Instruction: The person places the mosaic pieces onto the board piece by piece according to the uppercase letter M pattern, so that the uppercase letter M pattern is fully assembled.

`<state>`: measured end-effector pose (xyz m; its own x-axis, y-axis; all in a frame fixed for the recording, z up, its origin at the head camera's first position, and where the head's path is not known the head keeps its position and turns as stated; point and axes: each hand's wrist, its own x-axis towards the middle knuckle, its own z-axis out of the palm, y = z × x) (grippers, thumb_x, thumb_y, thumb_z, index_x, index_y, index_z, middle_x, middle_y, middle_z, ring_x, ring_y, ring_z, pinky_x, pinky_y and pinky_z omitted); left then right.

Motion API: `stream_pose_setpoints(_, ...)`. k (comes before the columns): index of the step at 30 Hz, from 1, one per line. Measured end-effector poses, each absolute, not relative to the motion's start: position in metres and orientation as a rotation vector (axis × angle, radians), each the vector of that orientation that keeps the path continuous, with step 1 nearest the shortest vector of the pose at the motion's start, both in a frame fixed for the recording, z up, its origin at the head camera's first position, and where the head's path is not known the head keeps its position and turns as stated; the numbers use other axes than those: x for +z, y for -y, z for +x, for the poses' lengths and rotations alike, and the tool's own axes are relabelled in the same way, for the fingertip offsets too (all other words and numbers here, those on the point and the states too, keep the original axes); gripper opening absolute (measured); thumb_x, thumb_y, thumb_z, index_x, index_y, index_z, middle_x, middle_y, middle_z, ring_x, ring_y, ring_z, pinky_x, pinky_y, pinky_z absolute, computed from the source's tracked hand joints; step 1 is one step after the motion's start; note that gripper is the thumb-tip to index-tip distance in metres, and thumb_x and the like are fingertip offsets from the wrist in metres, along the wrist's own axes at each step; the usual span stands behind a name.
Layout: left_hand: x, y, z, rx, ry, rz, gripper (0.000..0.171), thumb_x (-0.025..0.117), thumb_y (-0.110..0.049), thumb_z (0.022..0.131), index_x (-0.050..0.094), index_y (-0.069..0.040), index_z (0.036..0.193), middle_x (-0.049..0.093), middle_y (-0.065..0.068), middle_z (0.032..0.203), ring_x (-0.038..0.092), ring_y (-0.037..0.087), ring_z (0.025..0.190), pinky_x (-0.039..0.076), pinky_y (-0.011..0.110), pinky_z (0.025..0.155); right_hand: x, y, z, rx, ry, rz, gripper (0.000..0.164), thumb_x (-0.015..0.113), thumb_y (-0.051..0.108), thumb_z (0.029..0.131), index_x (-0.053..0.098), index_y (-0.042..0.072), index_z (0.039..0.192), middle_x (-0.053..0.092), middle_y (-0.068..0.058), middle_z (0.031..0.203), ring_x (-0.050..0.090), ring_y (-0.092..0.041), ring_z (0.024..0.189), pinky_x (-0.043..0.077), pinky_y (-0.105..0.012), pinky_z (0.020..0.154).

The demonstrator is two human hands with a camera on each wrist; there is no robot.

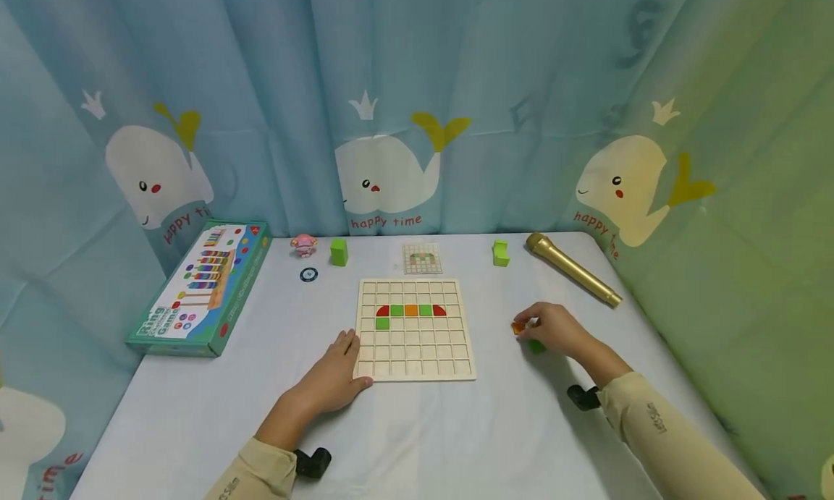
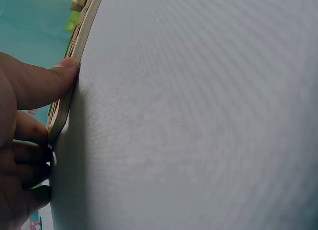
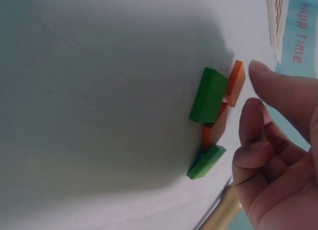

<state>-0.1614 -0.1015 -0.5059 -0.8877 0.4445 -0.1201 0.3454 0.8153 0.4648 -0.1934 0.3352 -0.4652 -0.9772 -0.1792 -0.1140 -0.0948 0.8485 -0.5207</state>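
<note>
My left hand [image 1: 335,373] lies against the lower left corner of a wooden grid board [image 1: 417,355]. Its fingers stretch along the left edge, and in the left wrist view the thumb [image 2: 54,81] touches the board's rim. On the board sit a row of red, green and orange pieces and one green tile [image 1: 382,324] below. To the right, my right hand [image 1: 554,330] hovers close over several loose tiles. The right wrist view shows a green tile [image 3: 208,96], another green tile [image 3: 206,162] and orange tiles [image 3: 236,83], with thumb and forefinger apart beside them.
Behind the board lies a small pattern card [image 1: 422,258]. Green blocks [image 1: 339,252], a pink figurine [image 1: 303,245] and a dark round disc [image 1: 309,274] are at the back. A boxed game [image 1: 202,290] stands left, a gold microphone [image 1: 573,268] right. A whale-print curtain [image 1: 508,174] surrounds the table.
</note>
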Motion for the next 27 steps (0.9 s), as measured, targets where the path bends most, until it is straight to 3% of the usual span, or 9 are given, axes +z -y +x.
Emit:
stream_pose_setpoints(17, -0.505, 0.101, -0.16, 0.634, -2.771, 0.625, 0.085, 0.071, -0.034, 0.095, 0.029, 0.013, 0.151, 0.023, 0.029, 0.16, 0.018, 0.04, 0.15, 0.026, 0.051, 0.118, -0.475, -0.331, -0.199, -0.707, -2.937, -0.292, 0.021, 0.081, 0.0, 0.082, 0.075, 0.004, 0.102, 0.067, -0.008, 0.098, 0.055, -0.021, 0.081, 0.048, -0.039, 0.071)
stream_pose_setpoints(27, -0.504, 0.101, -0.16, 0.641, -2.775, 0.635, 0.084, 0.071, -0.033, 0.095, 0.03, 0.015, 0.15, 0.024, 0.03, 0.159, 0.019, 0.042, 0.15, 0.026, 0.052, 0.118, -0.479, -0.326, -0.196, -0.697, -3.036, -0.429, 0.021, 0.077, -0.01, 0.079, 0.073, 0.005, 0.093, 0.068, -0.006, 0.095, 0.064, -0.026, 0.087, 0.054, -0.042, 0.074)
